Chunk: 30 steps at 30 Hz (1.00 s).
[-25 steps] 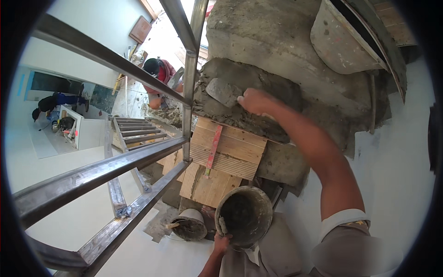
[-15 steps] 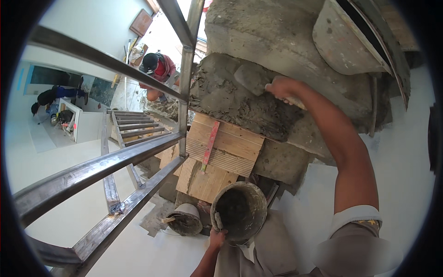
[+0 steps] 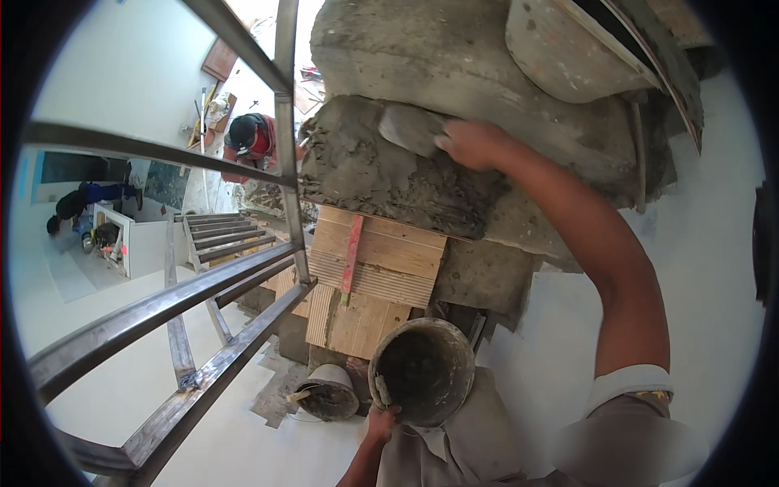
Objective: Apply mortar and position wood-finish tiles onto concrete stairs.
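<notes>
My right hand [image 3: 475,146] is closed round the handle of a trowel [image 3: 408,130]. Its grey blade rests on or just over wet mortar [image 3: 349,166] spread across a stair step. I cannot tell how firmly the blade touches. Below that, wood-look tiles [image 3: 406,247] cover the lower steps, and a red level [image 3: 351,256] lies across them. Near my legs a mortar-stained bucket [image 3: 457,357] tilts open toward me, dark inside. My left hand [image 3: 381,422] is closed on the grip of its handle, at the left of the rim.
Metal railing bars [image 3: 203,300] run along the left side. A smaller bucket [image 3: 330,373] with a tool in it stands low at the left. A stained tub [image 3: 576,57] sits on the upper step. One person [image 3: 251,142] crouches beyond the railing; another [image 3: 81,199] bends farther left.
The view has shifted, so the stairs and railing sit farther left. My right hand has moved the trowel slightly left over the mortar and turned its blade. My left hand keeps hold of the bucket.
</notes>
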Each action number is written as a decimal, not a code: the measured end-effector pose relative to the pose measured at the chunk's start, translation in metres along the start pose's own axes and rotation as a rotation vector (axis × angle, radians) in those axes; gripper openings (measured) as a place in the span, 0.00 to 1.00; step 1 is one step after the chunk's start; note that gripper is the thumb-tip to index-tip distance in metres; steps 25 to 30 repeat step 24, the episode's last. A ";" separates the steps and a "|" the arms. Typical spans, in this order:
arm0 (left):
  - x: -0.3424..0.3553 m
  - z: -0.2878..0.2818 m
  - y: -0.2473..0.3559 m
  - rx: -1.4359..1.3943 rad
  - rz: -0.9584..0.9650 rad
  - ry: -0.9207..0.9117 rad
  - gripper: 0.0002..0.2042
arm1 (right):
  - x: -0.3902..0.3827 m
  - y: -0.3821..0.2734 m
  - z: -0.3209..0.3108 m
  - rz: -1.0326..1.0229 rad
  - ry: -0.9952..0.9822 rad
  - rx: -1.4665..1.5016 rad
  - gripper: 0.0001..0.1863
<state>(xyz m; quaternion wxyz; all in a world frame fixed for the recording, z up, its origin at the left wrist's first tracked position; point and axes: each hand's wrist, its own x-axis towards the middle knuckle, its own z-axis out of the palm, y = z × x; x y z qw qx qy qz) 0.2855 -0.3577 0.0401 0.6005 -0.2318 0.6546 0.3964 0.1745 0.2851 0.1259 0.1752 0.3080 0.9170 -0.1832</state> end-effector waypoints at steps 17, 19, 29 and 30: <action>-0.011 0.002 0.021 0.049 0.116 0.049 0.18 | -0.096 0.050 0.087 0.621 -0.011 1.029 0.23; -0.014 -0.004 0.021 0.037 0.119 0.068 0.18 | -0.062 -0.021 0.087 0.635 0.008 1.102 0.20; -0.010 -0.024 0.004 0.016 0.017 -0.013 0.25 | 0.037 -0.091 0.075 0.352 -0.120 0.796 0.18; -0.010 -0.024 0.004 0.016 0.017 -0.013 0.25 | 0.037 -0.091 0.075 0.352 -0.120 0.796 0.18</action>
